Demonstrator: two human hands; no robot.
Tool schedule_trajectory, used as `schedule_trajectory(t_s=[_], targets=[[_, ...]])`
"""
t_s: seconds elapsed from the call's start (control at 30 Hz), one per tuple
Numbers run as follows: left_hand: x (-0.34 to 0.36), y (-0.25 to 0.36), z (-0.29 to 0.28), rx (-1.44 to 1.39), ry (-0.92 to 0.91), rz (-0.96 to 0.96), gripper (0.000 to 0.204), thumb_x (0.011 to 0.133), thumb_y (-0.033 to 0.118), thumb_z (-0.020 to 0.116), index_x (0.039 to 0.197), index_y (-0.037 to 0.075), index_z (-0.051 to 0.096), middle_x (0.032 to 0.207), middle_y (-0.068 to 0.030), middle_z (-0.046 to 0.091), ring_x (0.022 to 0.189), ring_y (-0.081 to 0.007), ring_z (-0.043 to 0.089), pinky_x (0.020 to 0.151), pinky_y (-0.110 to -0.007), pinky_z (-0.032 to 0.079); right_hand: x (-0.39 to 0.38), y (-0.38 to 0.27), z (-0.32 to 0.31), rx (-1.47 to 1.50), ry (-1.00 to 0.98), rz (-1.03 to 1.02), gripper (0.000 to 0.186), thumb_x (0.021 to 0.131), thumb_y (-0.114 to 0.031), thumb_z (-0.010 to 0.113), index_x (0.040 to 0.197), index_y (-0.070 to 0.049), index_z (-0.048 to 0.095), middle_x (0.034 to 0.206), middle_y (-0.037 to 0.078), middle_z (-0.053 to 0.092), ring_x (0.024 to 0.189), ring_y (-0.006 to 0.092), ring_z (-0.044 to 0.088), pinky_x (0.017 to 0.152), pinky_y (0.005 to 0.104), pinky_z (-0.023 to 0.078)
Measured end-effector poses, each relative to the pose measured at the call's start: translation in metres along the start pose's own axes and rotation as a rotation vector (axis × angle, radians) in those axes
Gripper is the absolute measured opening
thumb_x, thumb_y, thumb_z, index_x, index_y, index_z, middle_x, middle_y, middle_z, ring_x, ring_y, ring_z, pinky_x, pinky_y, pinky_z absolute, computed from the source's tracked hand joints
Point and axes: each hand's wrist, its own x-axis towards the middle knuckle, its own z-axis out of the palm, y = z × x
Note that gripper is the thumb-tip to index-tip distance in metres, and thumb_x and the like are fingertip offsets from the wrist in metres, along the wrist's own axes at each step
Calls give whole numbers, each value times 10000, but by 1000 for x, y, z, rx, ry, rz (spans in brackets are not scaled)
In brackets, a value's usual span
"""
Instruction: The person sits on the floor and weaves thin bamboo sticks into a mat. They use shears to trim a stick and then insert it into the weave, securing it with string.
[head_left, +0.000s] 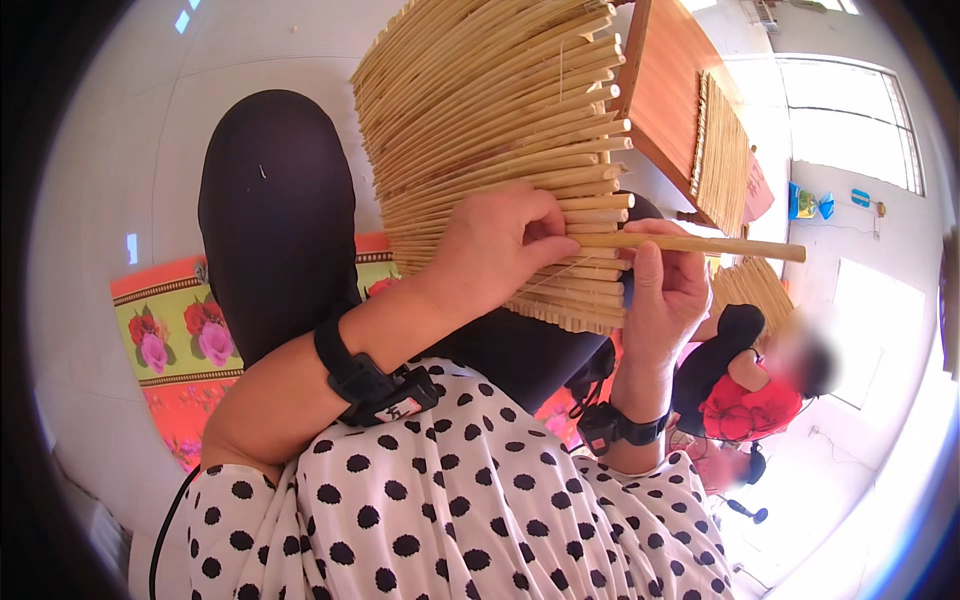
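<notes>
Across my lap lies a mat of pale yellow reed stalks, laid side by side with uneven ends at the right. One stalk juts out well past the others on the right. My right hand is closed around this jutting stalk, its thumb upright in front of it. My left hand rests on the mat, thumb and forefinger pinched together at the same stalk. A thin pale thread runs over the stalks just below the left fingertips. Whether those fingers grip the thread or the stalk, I cannot tell.
A brown wooden table stands beyond the mat at the right, with another reed mat on it. Two other people sit at the right, one in a red and black top, near more reeds. Flowered cloth lies beneath me.
</notes>
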Motion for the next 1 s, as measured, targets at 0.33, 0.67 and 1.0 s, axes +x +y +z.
schedule_trajectory(t_s=[0.33,0.67,1.0], targets=[[3,8,-10,-36,-57,-80,161,816,110,762,833,-1,646,767,-16,643,692,-59,565,628,-226,466,-27,-13,-6,-425,-157,110,256,824,-77,706,1057,17,660,837,108,699,709,136,679,631,252,519],[8,22,-44,50,-272,-238,144,814,85,744,825,-3,631,760,-11,638,691,-68,584,633,-229,472,-35,-29,13,-54,-260,361,232,875,-79,668,1032,86,628,819,74,697,730,66,638,651,224,522],[-17,18,-44,79,-279,-187,173,792,100,750,848,-11,629,720,-62,623,670,-147,587,644,-294,488,-51,-19,6,-67,-270,350,228,838,-13,636,1044,80,606,825,89,695,731,73,647,666,229,541]])
